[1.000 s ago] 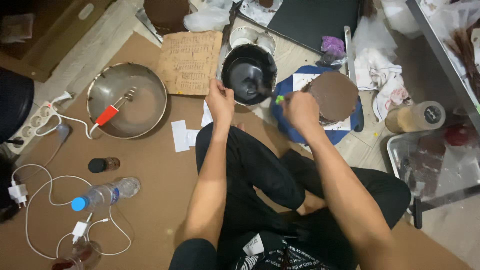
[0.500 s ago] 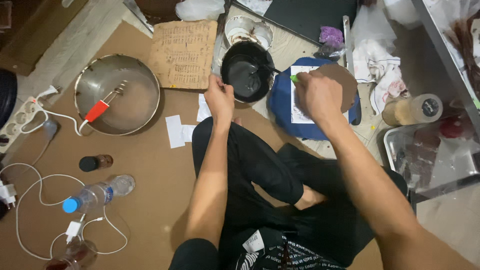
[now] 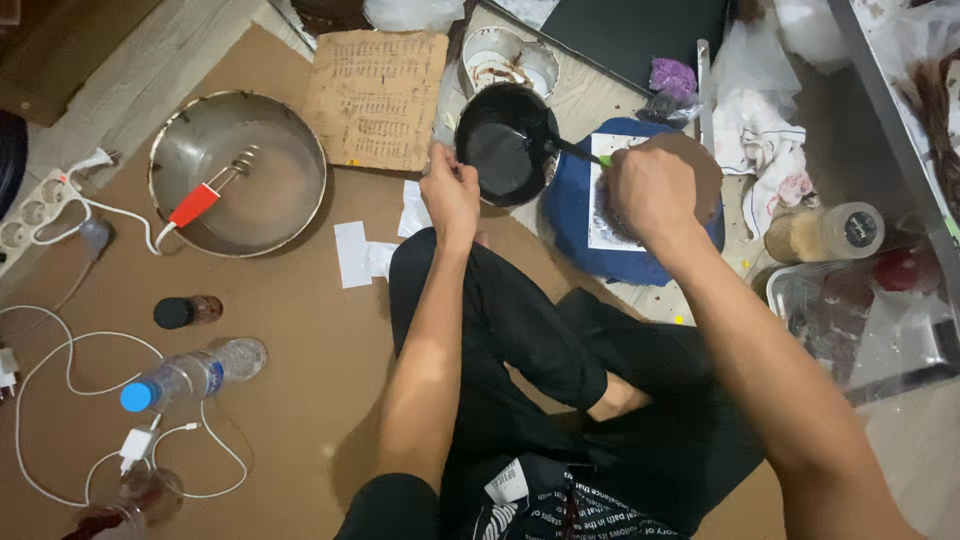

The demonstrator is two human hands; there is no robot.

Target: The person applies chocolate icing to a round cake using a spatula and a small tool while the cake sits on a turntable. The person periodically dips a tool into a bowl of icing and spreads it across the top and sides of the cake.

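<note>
Black bowl [image 3: 505, 145]: on the floor ahead of the knees; dark contents; rim gripped by left hand [image 3: 452, 192].
Right hand [image 3: 648, 188]: fingers closed around green-tipped tool [image 3: 580, 152], tip in bowl.
Metal pan [image 3: 238, 172]: red-handled whisk [image 3: 205, 195] inside.
Surroundings: plastic bottle [image 3: 192, 374], cables nearby.

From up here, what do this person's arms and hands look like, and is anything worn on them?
Both arms are bare to above the elbow: no sleeves, gloves, watch or rings visible on the left hand or right hand. A dark short sleeve edge shows at the left upper arm.
</note>
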